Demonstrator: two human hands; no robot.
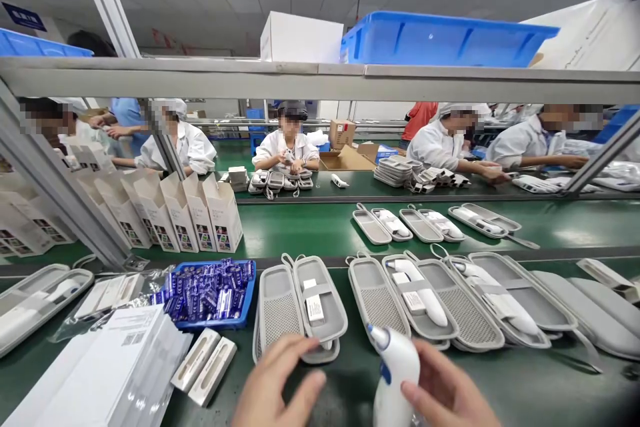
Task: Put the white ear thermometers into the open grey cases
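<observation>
My right hand (443,383) is closed on a white ear thermometer (397,373) with a blue button, its narrow probe tip pointing up and left. Fingers apart and holding nothing, my left hand (280,380) is over the near edge of an open grey zip case (333,300). Inside that case, a small white box (313,300) sits under an elastic strap. To the right lies another open case (379,290), whose lower part is behind the thermometer. Beyond it, a second ear thermometer (425,293) rests in its case beside a small box.
A blue tray (247,310) of batteries stands left of centre, behind white slotted boxes (213,370) and a stack of white sheets (95,373). Open cartons (223,220) line the green belt (300,223). An overhead shelf (320,80) crosses above; co-workers sit opposite.
</observation>
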